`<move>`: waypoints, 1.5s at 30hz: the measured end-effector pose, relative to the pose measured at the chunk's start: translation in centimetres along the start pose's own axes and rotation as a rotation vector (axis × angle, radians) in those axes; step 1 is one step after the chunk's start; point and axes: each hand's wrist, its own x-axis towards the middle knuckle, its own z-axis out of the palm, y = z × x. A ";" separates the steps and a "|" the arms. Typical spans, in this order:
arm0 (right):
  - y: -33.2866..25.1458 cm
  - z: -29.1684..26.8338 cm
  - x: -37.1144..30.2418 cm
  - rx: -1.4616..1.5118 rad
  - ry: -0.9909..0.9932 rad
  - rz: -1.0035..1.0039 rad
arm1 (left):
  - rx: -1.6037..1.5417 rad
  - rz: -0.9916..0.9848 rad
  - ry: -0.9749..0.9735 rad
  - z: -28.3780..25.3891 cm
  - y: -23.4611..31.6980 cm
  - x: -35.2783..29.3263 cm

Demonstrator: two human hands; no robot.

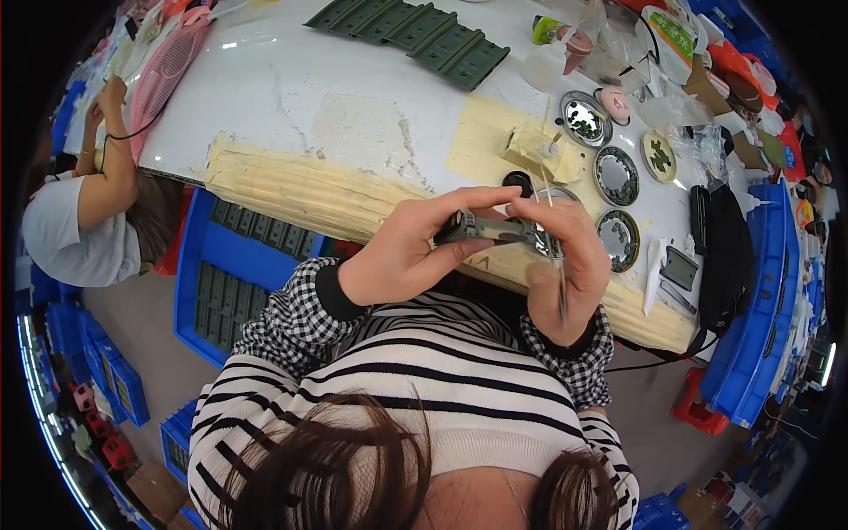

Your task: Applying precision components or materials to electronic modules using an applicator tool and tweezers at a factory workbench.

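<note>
My left hand (402, 247) is closed around a small dark green and grey piece (495, 230), which looks glossy and is held above the table's front edge. My right hand (572, 256) is closed at the other end of that piece, with a thin pale stick-like tool (563, 291) running along its fingers and palm. Its exact kind is hard to make out. Just beyond the hands sit a small black round cup (518, 183) and a pale yellow block (530, 150) with thin sticks standing by it.
Round metal dishes (617, 177) with small dark green bits stand at the right, near a pale dish (658, 156). Dark green ribbed strips (415, 37) lie at the back. A blue crate (187, 305) with similar strips is below left. A co-worker (79, 221) sits at the left.
</note>
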 end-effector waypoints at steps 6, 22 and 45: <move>-2.1 -1.7 -1.6 0.023 0.065 0.203 | 0.302 0.027 0.091 -0.8 0.6 -0.1; -1.9 -3.8 0.3 -0.327 -0.197 -0.284 | 0.480 0.047 0.069 -1.0 1.0 -0.1; -1.3 -3.4 0.4 -0.362 -0.201 -0.322 | 0.502 0.027 0.060 -1.2 1.2 -0.3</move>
